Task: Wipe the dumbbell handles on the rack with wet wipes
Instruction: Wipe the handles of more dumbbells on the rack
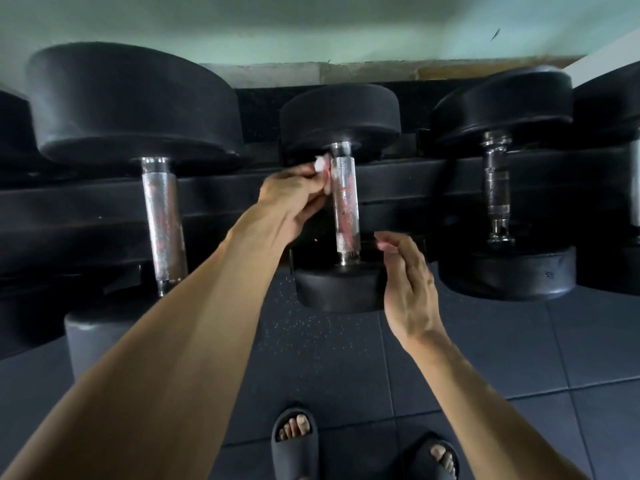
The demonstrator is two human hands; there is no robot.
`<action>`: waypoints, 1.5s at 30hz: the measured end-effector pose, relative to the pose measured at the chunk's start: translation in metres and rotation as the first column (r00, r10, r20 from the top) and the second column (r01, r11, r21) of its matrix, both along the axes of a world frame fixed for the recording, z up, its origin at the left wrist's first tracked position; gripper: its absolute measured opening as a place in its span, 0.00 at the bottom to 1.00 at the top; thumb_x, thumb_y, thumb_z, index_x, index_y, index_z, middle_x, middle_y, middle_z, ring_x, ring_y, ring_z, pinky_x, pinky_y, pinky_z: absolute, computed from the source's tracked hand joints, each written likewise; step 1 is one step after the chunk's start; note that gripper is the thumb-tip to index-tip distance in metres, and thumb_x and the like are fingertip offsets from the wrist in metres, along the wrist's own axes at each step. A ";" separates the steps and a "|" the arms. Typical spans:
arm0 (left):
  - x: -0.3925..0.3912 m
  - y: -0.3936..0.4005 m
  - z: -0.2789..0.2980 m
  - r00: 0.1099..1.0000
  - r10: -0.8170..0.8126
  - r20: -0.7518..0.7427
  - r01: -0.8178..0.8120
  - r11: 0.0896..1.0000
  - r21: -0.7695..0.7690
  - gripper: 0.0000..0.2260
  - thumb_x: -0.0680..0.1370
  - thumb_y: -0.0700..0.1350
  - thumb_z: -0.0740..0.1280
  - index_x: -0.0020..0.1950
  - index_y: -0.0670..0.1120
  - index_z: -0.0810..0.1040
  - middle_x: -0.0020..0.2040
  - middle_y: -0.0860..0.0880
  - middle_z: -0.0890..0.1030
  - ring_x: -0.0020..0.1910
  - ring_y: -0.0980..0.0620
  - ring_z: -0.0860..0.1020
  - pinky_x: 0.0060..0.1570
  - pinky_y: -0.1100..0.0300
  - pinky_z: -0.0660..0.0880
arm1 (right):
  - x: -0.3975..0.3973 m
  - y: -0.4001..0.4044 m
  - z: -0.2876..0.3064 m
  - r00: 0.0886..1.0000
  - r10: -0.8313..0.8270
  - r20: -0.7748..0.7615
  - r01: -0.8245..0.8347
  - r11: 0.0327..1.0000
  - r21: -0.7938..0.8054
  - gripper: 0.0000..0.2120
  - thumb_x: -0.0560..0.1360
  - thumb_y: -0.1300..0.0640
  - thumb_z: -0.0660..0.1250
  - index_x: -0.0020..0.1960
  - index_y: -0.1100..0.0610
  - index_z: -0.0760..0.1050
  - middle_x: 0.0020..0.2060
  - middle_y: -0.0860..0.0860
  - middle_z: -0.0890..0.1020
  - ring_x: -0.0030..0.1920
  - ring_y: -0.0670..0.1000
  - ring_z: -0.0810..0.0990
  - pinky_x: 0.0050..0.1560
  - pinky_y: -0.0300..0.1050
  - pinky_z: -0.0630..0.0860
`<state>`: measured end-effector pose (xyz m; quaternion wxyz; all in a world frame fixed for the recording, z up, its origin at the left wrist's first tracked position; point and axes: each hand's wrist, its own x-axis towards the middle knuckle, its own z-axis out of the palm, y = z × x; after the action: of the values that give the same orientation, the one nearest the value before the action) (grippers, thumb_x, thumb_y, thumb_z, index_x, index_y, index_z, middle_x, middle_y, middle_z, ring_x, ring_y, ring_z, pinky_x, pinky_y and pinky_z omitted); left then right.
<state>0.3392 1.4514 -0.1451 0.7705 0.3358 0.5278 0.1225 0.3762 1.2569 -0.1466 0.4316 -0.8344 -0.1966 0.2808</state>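
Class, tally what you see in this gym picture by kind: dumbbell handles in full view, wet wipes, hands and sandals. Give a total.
Dumbbell handles: 3 (left handle, middle handle, right handle)
Wet wipes: 1 (wet wipe)
Hands: 2 (left hand, right hand)
Sandals: 2 (left sandal, right sandal)
Total: 8

White wet wipe (320, 167) pressed against middle dumbbell's knurled chrome handle (343, 202) on rack (214, 199).

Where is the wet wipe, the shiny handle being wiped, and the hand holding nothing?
wet wipe (321, 165), head view, white wad showing past the fingers
middle dumbbell handle (343, 199), head view, knurled metal mid-shaft
right hand (408, 289), head view, back of the hand
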 end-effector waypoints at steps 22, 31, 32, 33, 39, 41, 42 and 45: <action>-0.026 -0.025 0.016 0.959 -0.189 -0.210 0.236 0.946 0.224 0.07 0.71 0.30 0.75 0.40 0.41 0.81 0.32 0.49 0.84 0.35 0.53 0.85 0.38 0.64 0.81 | -0.001 0.001 -0.003 0.997 0.012 0.072 -0.012 1.000 0.004 0.20 0.78 0.51 0.50 0.58 0.53 0.77 0.50 0.42 0.78 0.56 0.45 0.72 0.57 0.38 0.66; -0.026 -0.042 0.015 0.984 -0.001 -0.179 0.044 0.970 0.237 0.08 0.70 0.33 0.77 0.39 0.44 0.81 0.37 0.47 0.84 0.35 0.53 0.84 0.42 0.63 0.82 | -0.003 0.001 -0.004 0.993 0.018 0.116 -0.018 1.000 0.000 0.19 0.78 0.53 0.50 0.57 0.55 0.78 0.48 0.41 0.77 0.51 0.39 0.69 0.52 0.27 0.62; -0.021 -0.038 0.016 0.988 0.041 -0.148 -0.007 0.974 0.226 0.08 0.70 0.32 0.76 0.40 0.43 0.81 0.36 0.47 0.84 0.34 0.53 0.84 0.41 0.64 0.82 | -0.002 0.001 -0.004 0.994 0.019 0.112 -0.020 1.000 0.002 0.19 0.78 0.53 0.50 0.57 0.55 0.78 0.48 0.41 0.77 0.51 0.40 0.69 0.52 0.25 0.61; -0.018 -0.036 0.016 0.990 0.045 -0.136 -0.014 0.975 0.221 0.08 0.70 0.31 0.75 0.40 0.42 0.81 0.35 0.48 0.84 0.35 0.54 0.85 0.40 0.64 0.81 | -0.002 0.001 -0.005 0.995 0.017 0.101 -0.017 1.000 0.001 0.19 0.78 0.53 0.50 0.57 0.54 0.78 0.48 0.41 0.77 0.51 0.40 0.70 0.52 0.26 0.62; -0.034 -0.044 0.020 0.965 -0.133 -0.226 0.169 0.974 0.152 0.08 0.69 0.32 0.77 0.39 0.43 0.81 0.34 0.48 0.85 0.36 0.53 0.85 0.42 0.64 0.82 | -0.003 0.003 -0.003 0.996 0.002 0.094 -0.001 1.000 -0.008 0.20 0.77 0.52 0.50 0.57 0.54 0.77 0.50 0.43 0.78 0.52 0.44 0.71 0.53 0.36 0.63; -0.019 -0.036 0.021 0.983 0.009 -0.185 0.027 0.981 0.190 0.09 0.70 0.31 0.76 0.39 0.43 0.81 0.34 0.48 0.84 0.33 0.55 0.84 0.40 0.65 0.81 | -0.003 0.002 -0.003 0.996 -0.008 0.084 0.009 1.000 -0.010 0.20 0.77 0.52 0.50 0.57 0.54 0.77 0.51 0.44 0.79 0.53 0.45 0.71 0.54 0.36 0.64; -0.008 -0.029 0.022 0.984 0.096 -0.153 -0.063 0.977 0.206 0.09 0.70 0.31 0.75 0.38 0.44 0.81 0.32 0.49 0.84 0.32 0.56 0.83 0.40 0.65 0.81 | -0.004 0.003 -0.004 0.997 -0.012 0.077 0.013 1.000 -0.009 0.20 0.77 0.52 0.50 0.58 0.53 0.77 0.52 0.45 0.79 0.53 0.45 0.72 0.55 0.37 0.64; 0.016 -0.012 0.027 0.965 0.234 -0.119 -0.201 0.949 0.243 0.10 0.71 0.33 0.76 0.35 0.46 0.80 0.30 0.52 0.82 0.30 0.59 0.82 0.41 0.65 0.81 | -0.003 0.002 -0.005 0.997 -0.004 0.075 0.005 1.000 -0.006 0.21 0.77 0.52 0.49 0.59 0.54 0.77 0.54 0.46 0.80 0.56 0.46 0.73 0.59 0.40 0.66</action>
<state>0.3551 1.4397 -0.1183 0.6678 0.3698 0.5990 0.2419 0.3734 1.2591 -0.1513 0.4219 -0.8461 -0.2098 0.2492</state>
